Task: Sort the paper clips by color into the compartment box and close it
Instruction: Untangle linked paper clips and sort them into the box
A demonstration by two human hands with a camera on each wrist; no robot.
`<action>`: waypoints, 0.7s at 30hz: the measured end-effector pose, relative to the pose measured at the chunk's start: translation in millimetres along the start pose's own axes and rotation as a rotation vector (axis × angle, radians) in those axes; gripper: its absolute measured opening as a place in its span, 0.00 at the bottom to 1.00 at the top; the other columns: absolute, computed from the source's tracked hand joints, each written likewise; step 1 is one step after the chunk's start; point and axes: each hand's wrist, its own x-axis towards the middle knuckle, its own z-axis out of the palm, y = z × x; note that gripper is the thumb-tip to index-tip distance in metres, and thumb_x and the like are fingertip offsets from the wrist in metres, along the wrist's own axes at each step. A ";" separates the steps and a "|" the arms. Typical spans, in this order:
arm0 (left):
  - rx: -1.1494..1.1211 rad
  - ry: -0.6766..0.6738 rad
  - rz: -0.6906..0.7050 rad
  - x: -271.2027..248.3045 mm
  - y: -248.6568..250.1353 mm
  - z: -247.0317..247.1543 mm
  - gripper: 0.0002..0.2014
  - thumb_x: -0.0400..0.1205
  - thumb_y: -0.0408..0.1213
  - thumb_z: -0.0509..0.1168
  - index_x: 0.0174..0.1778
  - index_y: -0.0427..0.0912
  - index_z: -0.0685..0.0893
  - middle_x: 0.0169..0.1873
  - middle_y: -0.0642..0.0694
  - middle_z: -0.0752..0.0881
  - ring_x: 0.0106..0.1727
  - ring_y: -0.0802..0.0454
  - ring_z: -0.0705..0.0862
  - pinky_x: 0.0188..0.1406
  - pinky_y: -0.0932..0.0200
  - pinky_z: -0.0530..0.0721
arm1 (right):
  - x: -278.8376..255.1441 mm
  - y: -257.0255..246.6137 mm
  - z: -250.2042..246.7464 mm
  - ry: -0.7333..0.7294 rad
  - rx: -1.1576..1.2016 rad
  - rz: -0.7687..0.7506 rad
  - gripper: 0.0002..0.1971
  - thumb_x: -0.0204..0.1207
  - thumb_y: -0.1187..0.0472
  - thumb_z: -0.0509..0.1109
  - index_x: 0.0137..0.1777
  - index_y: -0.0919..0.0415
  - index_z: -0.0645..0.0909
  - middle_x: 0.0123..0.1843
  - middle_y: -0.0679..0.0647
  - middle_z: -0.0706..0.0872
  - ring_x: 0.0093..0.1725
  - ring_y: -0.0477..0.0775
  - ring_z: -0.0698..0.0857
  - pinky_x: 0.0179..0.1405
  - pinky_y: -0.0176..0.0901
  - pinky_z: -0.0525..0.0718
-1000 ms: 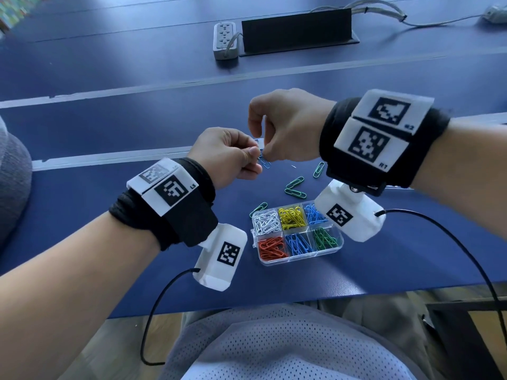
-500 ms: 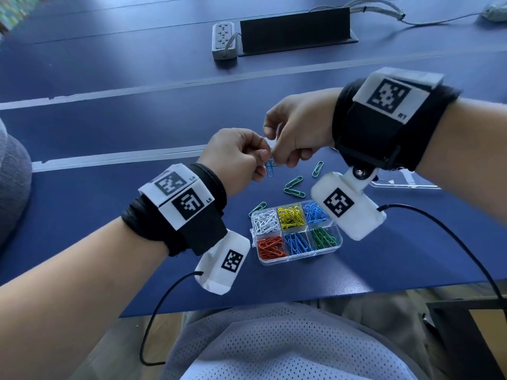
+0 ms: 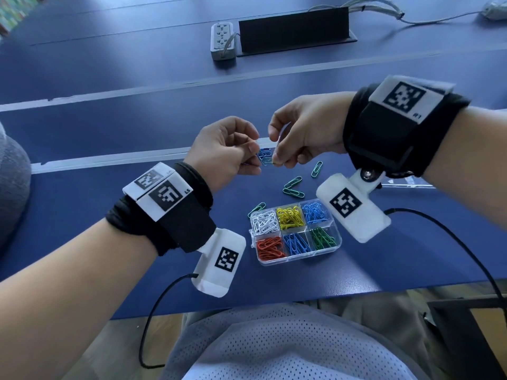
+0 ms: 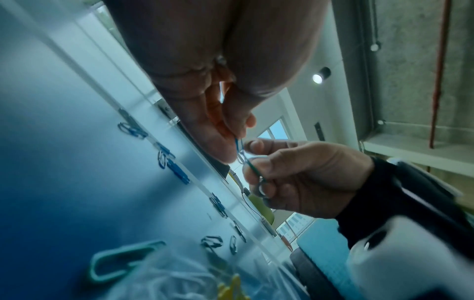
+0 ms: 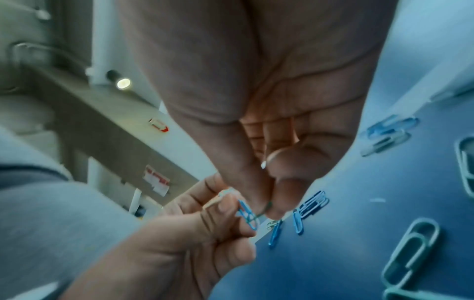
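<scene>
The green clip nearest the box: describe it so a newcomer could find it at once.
Start at the clear compartment box near the blue table's front edge. At its far-left corner, beside the white-clip compartment, one teal-green paper clip lies on the table. Unlike the other loose green clips farther back, it lies against the box.

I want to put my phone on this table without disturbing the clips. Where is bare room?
Bare blue tabletop lies left of the clear compartment box, under the left hand, and beyond the pale table seam toward the grey power strip. Crowded: loose teal paper clips behind the box, below the right hand.
</scene>
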 end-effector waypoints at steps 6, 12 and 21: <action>-0.061 -0.024 -0.022 0.4 -1.3 0.0 0.13 0.81 0.19 0.59 0.35 0.41 0.76 0.28 0.44 0.75 0.20 0.60 0.80 0.27 0.64 0.88 | 0.3 4.8 3.9 0.028 -0.110 -0.117 0.12 0.71 0.73 0.73 0.41 0.55 0.78 0.37 0.58 0.87 0.33 0.54 0.83 0.32 0.38 0.85; -0.110 -0.017 -0.003 -0.5 -1.8 -2.2 0.13 0.80 0.20 0.61 0.35 0.41 0.77 0.29 0.43 0.77 0.22 0.60 0.82 0.30 0.62 0.89 | -1.5 11.1 2.7 -0.001 0.006 -0.136 0.10 0.72 0.76 0.72 0.44 0.60 0.82 0.36 0.56 0.87 0.29 0.48 0.86 0.36 0.35 0.89; -0.041 0.032 0.080 0.5 -4.6 -3.3 0.12 0.78 0.20 0.65 0.35 0.41 0.77 0.32 0.42 0.77 0.24 0.59 0.83 0.33 0.60 0.90 | -2.4 13.3 -5.2 0.079 0.290 -0.168 0.15 0.70 0.81 0.71 0.47 0.61 0.80 0.35 0.55 0.88 0.28 0.47 0.86 0.35 0.36 0.88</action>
